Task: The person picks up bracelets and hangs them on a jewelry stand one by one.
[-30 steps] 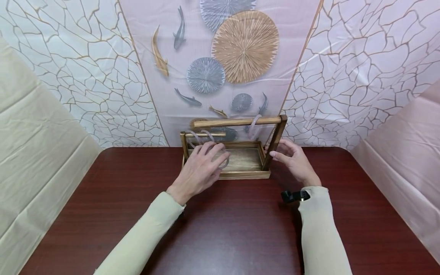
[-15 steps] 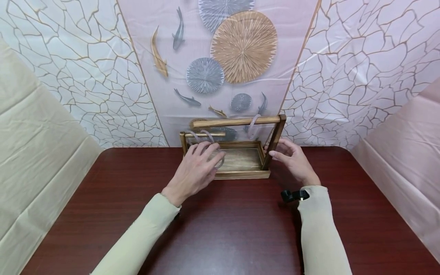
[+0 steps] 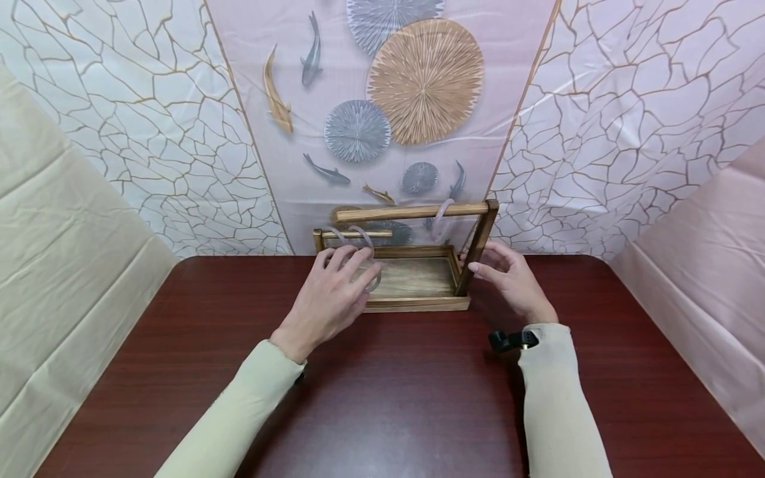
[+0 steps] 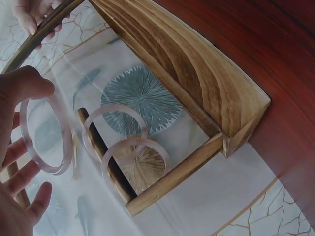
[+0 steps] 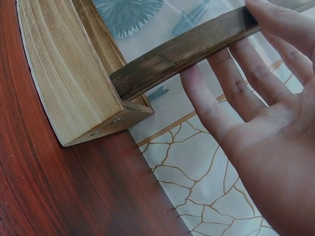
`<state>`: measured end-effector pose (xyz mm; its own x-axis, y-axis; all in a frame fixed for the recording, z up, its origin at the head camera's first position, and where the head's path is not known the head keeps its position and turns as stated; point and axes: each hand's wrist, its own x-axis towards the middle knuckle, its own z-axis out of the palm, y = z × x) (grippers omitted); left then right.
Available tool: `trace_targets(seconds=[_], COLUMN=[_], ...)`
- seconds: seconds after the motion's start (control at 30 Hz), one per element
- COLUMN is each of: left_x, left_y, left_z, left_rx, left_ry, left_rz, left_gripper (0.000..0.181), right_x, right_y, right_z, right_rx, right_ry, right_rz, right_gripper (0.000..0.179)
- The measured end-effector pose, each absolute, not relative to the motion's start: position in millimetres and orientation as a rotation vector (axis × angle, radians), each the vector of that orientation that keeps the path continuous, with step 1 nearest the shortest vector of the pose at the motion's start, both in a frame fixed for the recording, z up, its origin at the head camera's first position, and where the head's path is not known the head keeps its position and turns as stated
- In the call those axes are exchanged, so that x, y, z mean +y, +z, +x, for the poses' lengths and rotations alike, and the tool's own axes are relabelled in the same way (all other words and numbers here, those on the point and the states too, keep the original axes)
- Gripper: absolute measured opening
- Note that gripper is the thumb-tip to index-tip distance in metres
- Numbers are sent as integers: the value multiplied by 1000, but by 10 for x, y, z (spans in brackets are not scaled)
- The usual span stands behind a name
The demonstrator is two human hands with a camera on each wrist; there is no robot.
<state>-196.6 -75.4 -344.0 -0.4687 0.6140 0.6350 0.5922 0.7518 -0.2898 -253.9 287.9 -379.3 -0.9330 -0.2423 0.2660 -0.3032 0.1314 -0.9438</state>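
Observation:
A wooden stand with a shallow tray [image 3: 424,305] stands at the table's far edge, with a tall bar [image 3: 400,214] and a shorter, lower bar [image 3: 382,234]. My left hand [image 3: 329,289] is in front of the stand's left part, pinching a translucent pinkish bangle [image 4: 67,140] between thumb and fingers. Two similar bangles hang on the short bar, one [image 4: 118,107] beside the other [image 4: 166,160]. Another bangle [image 3: 441,211] hangs near the right end of the tall bar. My right hand [image 3: 510,282] grips the tall post [image 3: 476,255], thumb on one side and fingers on the other.
The stand rests on a dark red wooden table [image 3: 394,398]. Right behind it hangs a patterned cloth backdrop [image 3: 358,66]. Pale cloth panels [image 3: 66,265] rise along both sides. A black strap [image 3: 512,341] is on the right wrist.
My left hand has moved to the left with the bangle, toward the short bar's post. The right hand and the stand have stayed in place.

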Motion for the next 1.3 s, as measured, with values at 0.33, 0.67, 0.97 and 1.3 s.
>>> trace_targets(seconds=[0.33,0.67,0.97,1.3], left_x=[-791,-901,-942,-1007], left_y=[-3383,-3330,-3266,-3203], left_z=[-1954,-1944,-1947,-1964], left_rx=[-2159,-2129,-2108,-2069], left_ry=[41,40,62,60], left_rz=[-892,-877,-860,-852], left_gripper=[44,44,41,43], right_x=[2883,2882,2893,2886], right_y=[-3793,-3792,-3798,-3802], right_z=[-2539,-2548,-2537,-2540], right_rx=[-2317,-2326,-2329,-2320], right_ry=[1963,1960,1958,1969], right_rz=[568,579,564,569], right_gripper=[38,37,38,38])
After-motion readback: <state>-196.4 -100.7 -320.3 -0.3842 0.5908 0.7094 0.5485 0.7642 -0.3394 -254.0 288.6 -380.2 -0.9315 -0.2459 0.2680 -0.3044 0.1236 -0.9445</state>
